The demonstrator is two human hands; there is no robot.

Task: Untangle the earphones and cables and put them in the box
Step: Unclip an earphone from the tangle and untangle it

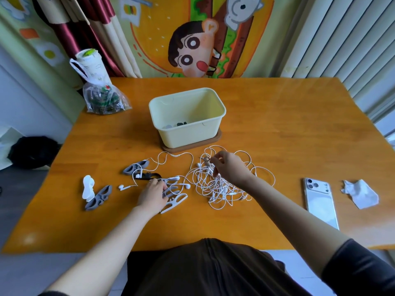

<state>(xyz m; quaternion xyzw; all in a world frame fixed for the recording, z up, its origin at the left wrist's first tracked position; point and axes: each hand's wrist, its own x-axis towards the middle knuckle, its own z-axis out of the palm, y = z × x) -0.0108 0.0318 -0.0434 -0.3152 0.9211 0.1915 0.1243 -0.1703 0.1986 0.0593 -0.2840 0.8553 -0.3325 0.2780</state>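
Earphones [215, 185] lie tangled before the box [188, 134]; right grip [229, 167] pinches their cable, left grip [152, 194] rests on winders [177, 200], hold unclear.

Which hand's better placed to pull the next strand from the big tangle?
Right. The right hand is over the tangle, pinching it; the left hand is off to the side at the clips.

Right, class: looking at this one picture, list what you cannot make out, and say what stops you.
All in the head view:
- Contents of the box; its near wall hides all but some small dark bits.
- What the left hand holds; its own fingers cover it.
- How many earphones the cable tangle contains; strands overlap, and the right hand covers part.
- Contents of the plastic bag; too blurred.
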